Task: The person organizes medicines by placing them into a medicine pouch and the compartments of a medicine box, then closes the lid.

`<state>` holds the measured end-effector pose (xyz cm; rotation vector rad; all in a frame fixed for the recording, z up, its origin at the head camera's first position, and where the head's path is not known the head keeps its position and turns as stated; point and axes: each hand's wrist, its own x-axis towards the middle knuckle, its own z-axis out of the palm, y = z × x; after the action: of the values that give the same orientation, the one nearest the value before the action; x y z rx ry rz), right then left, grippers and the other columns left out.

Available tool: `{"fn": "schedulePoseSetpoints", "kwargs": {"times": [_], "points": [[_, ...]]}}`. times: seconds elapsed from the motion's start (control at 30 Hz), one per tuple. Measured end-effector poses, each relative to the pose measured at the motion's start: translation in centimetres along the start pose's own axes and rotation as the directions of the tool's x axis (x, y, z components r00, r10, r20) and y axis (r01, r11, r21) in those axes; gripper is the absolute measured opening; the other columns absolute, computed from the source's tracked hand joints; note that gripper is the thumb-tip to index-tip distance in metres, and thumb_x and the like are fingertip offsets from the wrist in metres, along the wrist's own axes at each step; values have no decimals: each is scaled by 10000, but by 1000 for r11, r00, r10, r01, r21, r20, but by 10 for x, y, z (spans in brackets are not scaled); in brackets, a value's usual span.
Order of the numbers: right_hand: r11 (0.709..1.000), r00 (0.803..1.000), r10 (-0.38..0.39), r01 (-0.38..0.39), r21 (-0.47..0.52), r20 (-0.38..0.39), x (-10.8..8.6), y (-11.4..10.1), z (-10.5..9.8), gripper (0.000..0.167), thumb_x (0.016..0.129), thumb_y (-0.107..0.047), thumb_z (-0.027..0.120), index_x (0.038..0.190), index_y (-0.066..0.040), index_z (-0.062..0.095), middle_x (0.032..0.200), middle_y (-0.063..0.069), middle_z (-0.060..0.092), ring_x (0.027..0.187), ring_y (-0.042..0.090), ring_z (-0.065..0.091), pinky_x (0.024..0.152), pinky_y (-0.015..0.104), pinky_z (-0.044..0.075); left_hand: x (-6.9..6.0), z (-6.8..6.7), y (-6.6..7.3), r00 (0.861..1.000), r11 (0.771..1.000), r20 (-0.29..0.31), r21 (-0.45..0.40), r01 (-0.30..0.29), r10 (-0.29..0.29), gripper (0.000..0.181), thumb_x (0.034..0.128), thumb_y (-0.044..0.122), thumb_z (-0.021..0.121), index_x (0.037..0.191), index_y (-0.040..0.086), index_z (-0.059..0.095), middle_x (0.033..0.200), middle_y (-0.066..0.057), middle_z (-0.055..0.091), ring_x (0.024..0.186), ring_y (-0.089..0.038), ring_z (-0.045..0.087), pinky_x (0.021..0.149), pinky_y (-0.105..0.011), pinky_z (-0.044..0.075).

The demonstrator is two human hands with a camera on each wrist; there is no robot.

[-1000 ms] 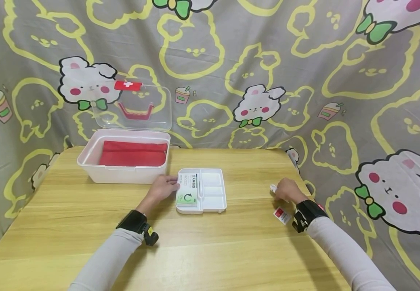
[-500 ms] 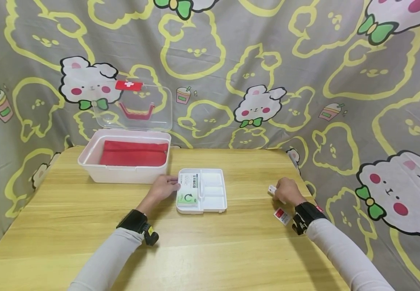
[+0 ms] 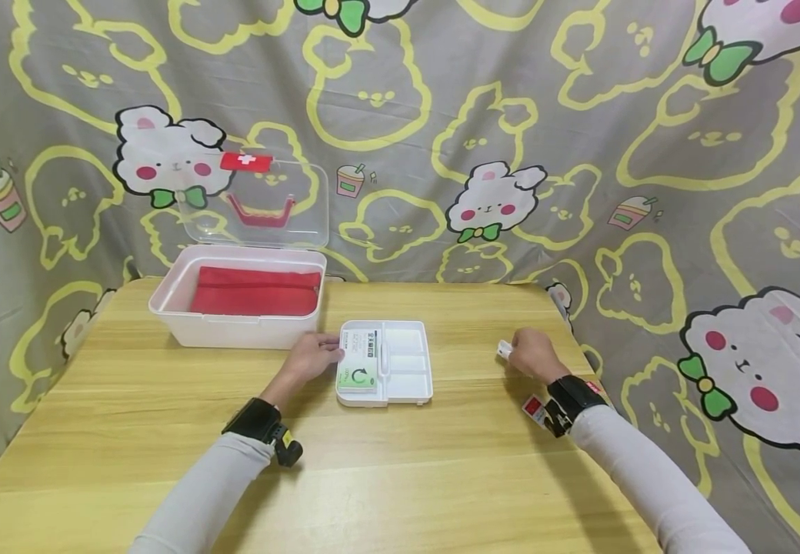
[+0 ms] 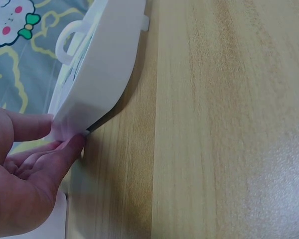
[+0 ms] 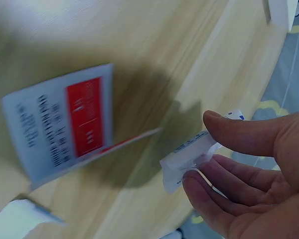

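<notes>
Wood-grain worktop (image 3: 400, 477) ran back to a patterned curtain (image 3: 400, 154). Nearest, a red-and-white packet (image 3: 533, 408) lay partly hidden by the right wrist camera (image 3: 558, 419); a low sweep might have dragged it. Right hand (image 3: 535, 355) pinched a white wrapped roll (image 5: 189, 152) above the surface; a slack hold could have dropped it. Left hand (image 3: 310, 358) gripped the divided white tray (image 3: 408, 390) by its edge, carton (image 3: 358, 362) inside; an uneven lift might have spilled that. Beyond, an open white box (image 3: 234, 332) held a red pouch (image 3: 261, 292).
</notes>
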<state>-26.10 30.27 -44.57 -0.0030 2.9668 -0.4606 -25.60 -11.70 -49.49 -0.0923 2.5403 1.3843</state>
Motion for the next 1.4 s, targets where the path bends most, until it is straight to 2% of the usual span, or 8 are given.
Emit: {"fn": "schedulePoseSetpoints", "kwargs": {"times": [0.17,0.3,0.5,0.67,0.87,1.07,1.27,1.4], "points": [[997,996,-73,73,-14,-46,7,-24,2,143,674,9,698,808,22,648,755,127,638,676,252,544,607,320,446,1,1,-1,1000,1000,-5,-5,-11,11,437,958,171,657,1351,-17,617,1374,-213,628,1327,-390,551,1097,-500,458],[992,991,-122,121,-19,-52,9,-49,4,199,702,31,644,899,51,668,827,167,683,715,273,586,635,354,502,1,2,-2,1000,1000,0,-2,-27,27,441,950,163,662,1345,-27,615,1365,-217,632,1321,-391,559,1093,-496,462],[987,987,-158,158,0,-43,11,-88,6,334,702,37,652,1032,72,680,945,211,715,793,303,634,697,388,560,0,1,0,1000,1000,3,0,-23,23,448,954,167,655,1355,-27,607,1376,-217,624,1331,-393,550,1097,-498,458],[982,981,-187,188,23,-53,11,-116,7,344,686,56,669,1030,68,678,945,207,713,813,319,649,709,391,574,0,0,0,1000,1000,1,-8,-14,14,447,962,174,651,1363,-18,604,1381,-220,619,1329,-401,544,1095,-509,456],[962,959,-267,271,36,-93,12,-141,19,364,671,74,684,1035,79,689,937,202,733,862,340,687,772,424,596,0,0,-2,998,998,-5,31,-61,61,452,948,173,655,1346,-37,611,1340,-218,647,1312,-397,569,1108,-511,444],[961,960,-264,270,55,-87,12,-160,34,410,716,93,690,1125,71,678,966,195,739,853,306,689,766,385,605,-1,-1,-2,998,997,-6,27,-68,69,450,953,176,651,1349,-34,611,1350,-219,641,1324,-403,556,1109,-518,439],[966,966,-252,254,48,-53,10,-174,46,453,755,119,662,1203,53,673,1100,212,735,1003,324,709,846,380,607,-1,0,-4,998,998,-4,21,-62,62,454,955,178,652,1357,-27,605,1358,-215,637,1323,-398,559,1105,-512,447],[973,972,-231,232,10,-44,12,-178,51,462,769,105,671,1224,25,680,1135,199,733,1028,324,706,871,378,601,0,0,-4,998,998,0,17,-65,65,452,957,174,648,1359,-27,603,1362,-213,634,1325,-395,558,1108,-510,445]]}}
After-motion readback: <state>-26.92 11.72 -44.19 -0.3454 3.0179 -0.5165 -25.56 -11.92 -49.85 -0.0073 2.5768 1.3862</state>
